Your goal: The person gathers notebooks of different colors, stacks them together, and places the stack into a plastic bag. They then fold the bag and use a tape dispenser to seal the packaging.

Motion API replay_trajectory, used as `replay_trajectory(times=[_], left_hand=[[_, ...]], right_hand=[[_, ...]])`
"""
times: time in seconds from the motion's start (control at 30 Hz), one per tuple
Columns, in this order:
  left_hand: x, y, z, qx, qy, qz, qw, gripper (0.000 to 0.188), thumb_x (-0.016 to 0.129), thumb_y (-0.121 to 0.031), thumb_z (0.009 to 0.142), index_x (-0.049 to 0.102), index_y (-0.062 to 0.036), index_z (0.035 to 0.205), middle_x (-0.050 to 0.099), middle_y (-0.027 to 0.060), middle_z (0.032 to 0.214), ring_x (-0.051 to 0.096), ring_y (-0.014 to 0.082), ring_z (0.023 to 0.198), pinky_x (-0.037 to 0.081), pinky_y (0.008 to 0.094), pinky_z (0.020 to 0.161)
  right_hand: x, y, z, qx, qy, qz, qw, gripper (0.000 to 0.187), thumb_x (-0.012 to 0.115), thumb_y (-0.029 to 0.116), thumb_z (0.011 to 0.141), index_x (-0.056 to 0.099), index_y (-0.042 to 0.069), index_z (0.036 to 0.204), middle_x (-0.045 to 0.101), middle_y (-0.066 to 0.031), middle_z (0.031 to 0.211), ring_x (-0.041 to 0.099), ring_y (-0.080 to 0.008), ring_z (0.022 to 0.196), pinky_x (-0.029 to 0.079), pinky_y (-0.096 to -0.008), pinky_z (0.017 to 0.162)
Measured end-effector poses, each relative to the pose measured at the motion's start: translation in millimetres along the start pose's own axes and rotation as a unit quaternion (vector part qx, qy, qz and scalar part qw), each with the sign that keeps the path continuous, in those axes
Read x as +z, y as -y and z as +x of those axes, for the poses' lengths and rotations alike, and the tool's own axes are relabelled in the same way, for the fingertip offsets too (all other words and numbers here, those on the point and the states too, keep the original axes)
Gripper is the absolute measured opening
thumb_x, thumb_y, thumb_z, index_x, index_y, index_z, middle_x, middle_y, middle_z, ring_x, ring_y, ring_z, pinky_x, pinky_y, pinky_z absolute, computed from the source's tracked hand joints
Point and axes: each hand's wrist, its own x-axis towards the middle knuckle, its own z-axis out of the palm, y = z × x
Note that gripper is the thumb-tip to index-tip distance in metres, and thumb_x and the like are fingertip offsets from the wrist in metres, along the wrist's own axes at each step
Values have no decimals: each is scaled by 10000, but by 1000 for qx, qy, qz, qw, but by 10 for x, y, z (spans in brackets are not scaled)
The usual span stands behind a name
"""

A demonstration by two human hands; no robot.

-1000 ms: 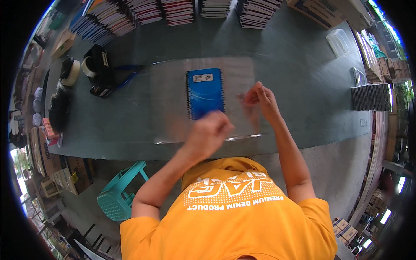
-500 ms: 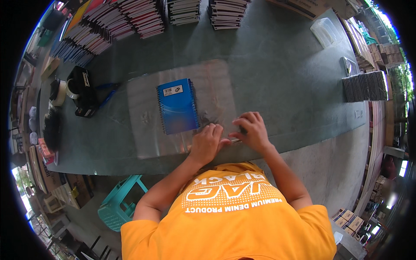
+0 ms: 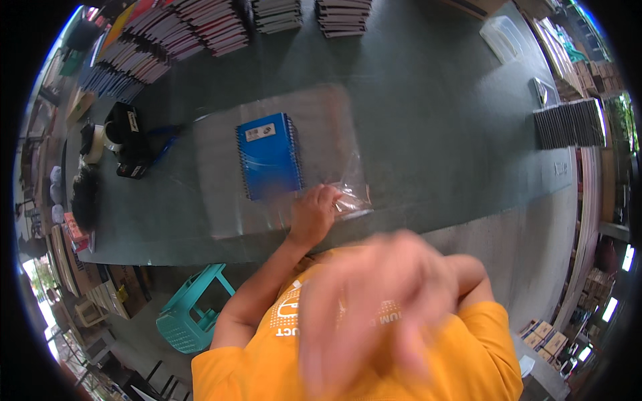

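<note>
A large clear plastic bag lies flat on the dark green table. On it rests a blue spiral-bound notebook with a white label on its cover. My left hand is at the bag's near edge, just below the notebook's lower right corner, its fingers curled closed on the crinkled plastic. Shiny folds of the bag stand up beside those fingertips. My right hand is raised off the table in front of my chest, close to the camera. Motion smears its fingers, and whether it holds anything is hidden.
Tall stacks of notebooks line the table's far side. A black tape dispenser and a blue-handled tool lie left. At right are a stack of dark spiral-edged items and a clear plastic tray. A teal stool stands below.
My right hand has left the bag's near right corner and risen toward the camera. My left hand stays at the bag's edge, where the plastic now shows raised, crinkled folds.
</note>
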Motion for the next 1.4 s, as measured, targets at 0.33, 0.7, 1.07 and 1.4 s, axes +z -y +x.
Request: replay_trajectory(times=[0.33, 0.7, 1.07, 1.4], left_hand=[[-30, 20, -12, -21, -15, -76, 997, 59, 569, -126, 864, 536, -81, 846, 582, 77, 752, 584, 280, 661, 461, 382, 558], [-128, 114, -114, -29, -21, -159, 987, 81, 534, -91, 879, 509, -46, 942, 581, 131, 847, 578, 300, 722, 454, 382, 596], [-512, -5, -240, -159, -9, -273, 949, 176, 675, -83, 807, 596, -14, 948, 601, 61, 730, 553, 102, 611, 443, 234, 549], [-1007, 102, -69, 14, 20, -185, 982, 197, 685, -69, 781, 603, -26, 955, 621, 125, 861, 605, 243, 734, 483, 321, 629]], right_hand=[[627, -263, -26, -121, -25, 238, 963, 135, 653, 107, 817, 664, 33, 930, 627, -88, 898, 609, -223, 807, 487, -313, 703], [-1215, -987, -791, 293, -424, -332, 790, 282, 624, 263, 849, 644, -18, 851, 629, -63, 703, 577, -95, 651, 462, -255, 585], [-1186, -1323, -725, 184, -516, -320, 773, 262, 647, 198, 833, 555, 17, 668, 512, 11, 557, 437, -69, 494, 366, -227, 470], [-980, -942, 122, 233, -414, -552, 686, 415, 579, 434, 820, 617, 21, 800, 613, -124, 650, 609, -254, 607, 470, -368, 590]])
